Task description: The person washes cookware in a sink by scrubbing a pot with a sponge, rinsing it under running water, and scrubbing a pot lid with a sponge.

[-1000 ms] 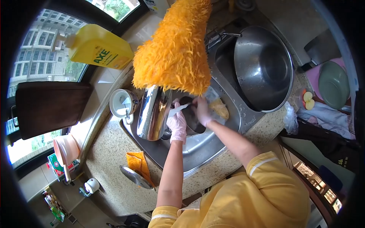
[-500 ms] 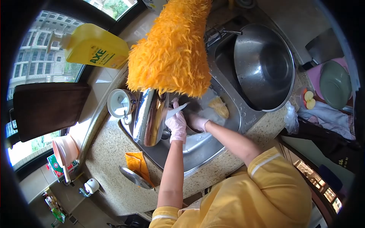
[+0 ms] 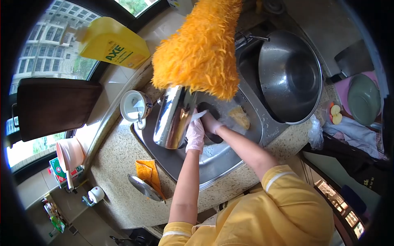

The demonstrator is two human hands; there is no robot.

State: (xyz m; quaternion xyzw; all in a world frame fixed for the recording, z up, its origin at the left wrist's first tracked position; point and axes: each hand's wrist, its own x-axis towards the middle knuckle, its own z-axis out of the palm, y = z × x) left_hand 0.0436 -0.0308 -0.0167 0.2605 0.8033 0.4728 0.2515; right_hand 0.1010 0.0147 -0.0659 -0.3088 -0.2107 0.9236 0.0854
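Note:
Wearing a pink glove, my left hand (image 3: 195, 133) is closed at the left side of a dark round pot (image 3: 212, 110) in the sink (image 3: 221, 159). A white pointed piece (image 3: 199, 115) sticks out by its fingers. My right hand (image 3: 210, 123), also gloved, reaches into the pot, its fingers hidden inside. To its right lies a wet yellowish sponge or cloth (image 3: 239, 117). A fluffy orange cover (image 3: 197, 53) blocks the view above the hands. Beneath it, a shiny metal cylinder (image 3: 174, 119) stands close to my left hand.
A large steel basin (image 3: 289, 78) sits right of the faucet (image 3: 258, 38). On the left are a white mug (image 3: 133, 107), a yellow AXE bottle (image 3: 115, 45), an orange cloth (image 3: 148, 172) and a round lid (image 3: 143, 187). Apple halves (image 3: 336, 115) and a green bowl (image 3: 364, 98) are at right.
The whole view has shifted slightly. My right hand has moved down and left, deeper into the pot; my left hand remains at its side. Suds show in the sink.

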